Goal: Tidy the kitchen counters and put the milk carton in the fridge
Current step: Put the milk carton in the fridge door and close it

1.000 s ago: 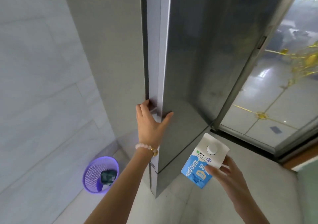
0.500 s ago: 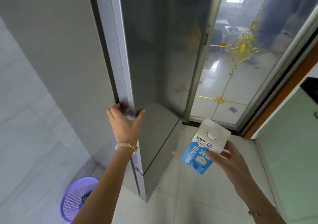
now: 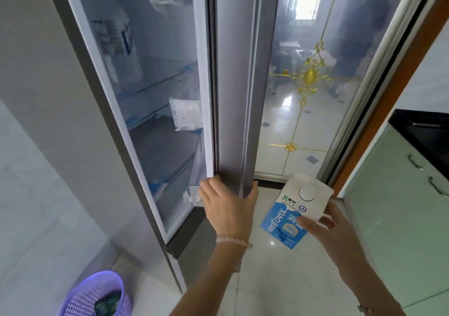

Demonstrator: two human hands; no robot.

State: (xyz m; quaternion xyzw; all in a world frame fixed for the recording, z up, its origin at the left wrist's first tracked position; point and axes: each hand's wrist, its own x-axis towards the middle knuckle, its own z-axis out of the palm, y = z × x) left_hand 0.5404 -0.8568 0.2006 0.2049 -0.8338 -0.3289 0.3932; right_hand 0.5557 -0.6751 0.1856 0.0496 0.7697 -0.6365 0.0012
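The tall grey fridge stands open, its door (image 3: 234,85) swung out to the right. My left hand (image 3: 228,206) grips the door's lower edge, fingers wrapped around it. My right hand (image 3: 330,230) holds a blue-and-white milk carton (image 3: 295,215) with a round white cap, low and to the right of the door. Inside the fridge I see glass shelves (image 3: 158,89), a white packet (image 3: 185,114) on one shelf and a blurred carton higher up.
A purple mesh bin (image 3: 94,296) with something dark in it stands on the floor at the lower left. A glass sliding door with gold ornament (image 3: 311,77) is behind the fridge door. Pale green cabinets (image 3: 398,218) and a black countertop (image 3: 422,128) are at the right.
The fridge door has swung open to the right under my left hand, exposing the shelves. The carton has stayed in my right hand at about the same place.
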